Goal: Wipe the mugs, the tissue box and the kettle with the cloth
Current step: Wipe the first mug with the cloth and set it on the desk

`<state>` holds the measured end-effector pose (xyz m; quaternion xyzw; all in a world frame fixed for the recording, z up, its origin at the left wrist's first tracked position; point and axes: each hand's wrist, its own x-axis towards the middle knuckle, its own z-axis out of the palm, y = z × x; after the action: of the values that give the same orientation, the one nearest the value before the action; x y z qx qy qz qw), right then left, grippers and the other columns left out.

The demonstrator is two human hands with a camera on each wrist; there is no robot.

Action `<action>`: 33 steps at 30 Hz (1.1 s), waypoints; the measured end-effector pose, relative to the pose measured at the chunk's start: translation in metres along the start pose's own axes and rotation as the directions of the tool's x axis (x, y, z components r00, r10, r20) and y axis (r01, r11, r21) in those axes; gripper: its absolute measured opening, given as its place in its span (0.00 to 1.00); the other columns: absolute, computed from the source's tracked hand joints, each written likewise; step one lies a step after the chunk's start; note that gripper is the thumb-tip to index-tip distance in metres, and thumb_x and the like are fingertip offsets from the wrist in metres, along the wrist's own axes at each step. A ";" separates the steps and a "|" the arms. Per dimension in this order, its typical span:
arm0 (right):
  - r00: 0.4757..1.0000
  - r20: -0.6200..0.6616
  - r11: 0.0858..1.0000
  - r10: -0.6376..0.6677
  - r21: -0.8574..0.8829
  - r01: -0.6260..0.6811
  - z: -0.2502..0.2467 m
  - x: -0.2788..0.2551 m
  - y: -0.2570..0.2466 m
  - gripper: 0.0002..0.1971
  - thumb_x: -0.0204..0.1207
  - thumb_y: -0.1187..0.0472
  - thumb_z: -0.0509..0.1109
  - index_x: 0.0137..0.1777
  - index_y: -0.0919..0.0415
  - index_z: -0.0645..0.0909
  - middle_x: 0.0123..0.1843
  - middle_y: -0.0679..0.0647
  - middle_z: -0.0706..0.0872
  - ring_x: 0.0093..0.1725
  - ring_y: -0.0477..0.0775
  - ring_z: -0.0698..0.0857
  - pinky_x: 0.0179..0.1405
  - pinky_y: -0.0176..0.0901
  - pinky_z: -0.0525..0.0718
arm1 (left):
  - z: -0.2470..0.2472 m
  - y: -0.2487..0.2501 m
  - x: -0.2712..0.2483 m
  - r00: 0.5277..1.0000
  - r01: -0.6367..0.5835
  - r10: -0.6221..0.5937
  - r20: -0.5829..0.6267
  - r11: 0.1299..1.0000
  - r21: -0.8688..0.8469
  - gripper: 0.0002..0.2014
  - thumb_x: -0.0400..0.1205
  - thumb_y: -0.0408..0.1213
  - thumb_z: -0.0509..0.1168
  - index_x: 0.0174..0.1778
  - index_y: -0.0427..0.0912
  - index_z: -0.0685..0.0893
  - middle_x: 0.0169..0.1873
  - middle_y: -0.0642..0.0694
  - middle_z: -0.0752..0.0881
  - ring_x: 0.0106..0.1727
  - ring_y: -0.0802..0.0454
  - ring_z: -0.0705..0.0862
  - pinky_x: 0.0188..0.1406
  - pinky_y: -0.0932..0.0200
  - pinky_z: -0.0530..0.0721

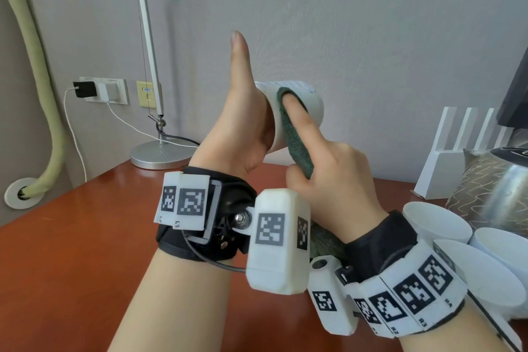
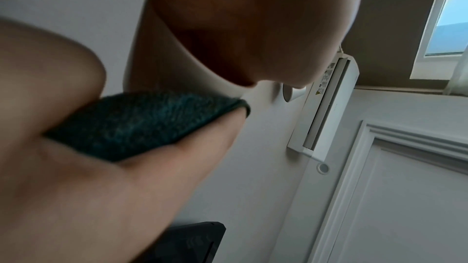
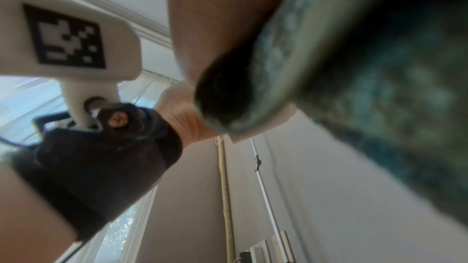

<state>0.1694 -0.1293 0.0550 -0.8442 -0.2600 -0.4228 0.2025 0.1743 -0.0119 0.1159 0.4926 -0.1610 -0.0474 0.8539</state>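
The left hand (image 1: 243, 128) is holding a white mug (image 1: 294, 111) up in the air above the reddish-brown bench (image 1: 85, 237), the mug lying on its side against the palm with the thumb sticking straight up; the fingers that would be wrapping it are hidden behind the mug, though the mug is clearly being carried by this hand. The right hand (image 1: 328, 177) is gripping a dark green cloth (image 1: 297, 143), its lower fingers curling round the bunched part while the index finger is stretching out and pressing the cloth flat against the side of the mug near its rim. In the left wrist view the cloth (image 2: 142, 125) is showing teal and fuzzy, sandwiched between the finger and the pale wall of the mug (image 2: 228, 85). In the right wrist view the cloth (image 3: 354, 67) is filling much of the picture, blurred. At the right edge of the head view three more white mugs (image 1: 440, 223) are standing close together on the bench, just in front of a metal kettle (image 1: 503, 188) and a patterned tissue box (image 1: 471, 180), with a white rack (image 1: 463, 157) behind them. A silver desk lamp (image 1: 160, 151) is standing at the far left of the bench, near a wall socket (image 1: 105, 91) with a black charger plugged in.
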 end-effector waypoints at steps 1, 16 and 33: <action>1.000 0.001 1.000 -0.013 -0.001 0.013 0.000 0.001 -0.002 0.43 0.58 0.68 0.63 0.80 0.53 0.67 0.20 0.46 0.64 0.16 0.52 0.63 0.16 0.37 0.65 | 0.000 -0.001 0.001 1.000 0.001 -0.001 -0.001 1.000 0.025 0.46 0.78 0.75 0.42 0.52 0.32 0.83 0.51 0.36 0.91 0.55 0.46 0.90 0.58 0.51 0.84; 0.999 0.045 0.999 0.003 -0.043 -0.001 -0.001 0.000 -0.007 0.44 0.56 0.68 0.63 0.79 0.55 0.69 0.20 0.43 0.57 0.17 0.48 0.56 0.20 0.28 0.55 | -0.008 0.000 0.007 0.992 -0.072 0.066 -0.105 0.996 -0.057 0.42 0.78 0.74 0.46 0.50 0.33 0.80 0.48 0.35 0.91 0.55 0.42 0.89 0.64 0.45 0.82; 0.992 0.028 0.992 0.124 -0.033 -0.123 -0.007 0.001 -0.004 0.46 0.58 0.67 0.62 0.83 0.53 0.61 0.20 0.41 0.59 0.17 0.42 0.59 0.19 0.30 0.58 | -0.007 0.000 0.009 0.949 -0.232 0.263 -0.175 0.956 0.180 0.40 0.84 0.67 0.44 0.66 0.31 0.78 0.56 0.35 0.89 0.56 0.45 0.90 0.64 0.44 0.84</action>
<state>0.1632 -0.1301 0.0599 -0.8680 -0.2037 -0.4005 0.2114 0.1846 -0.0087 0.1145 0.5362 -0.1396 0.1223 0.8234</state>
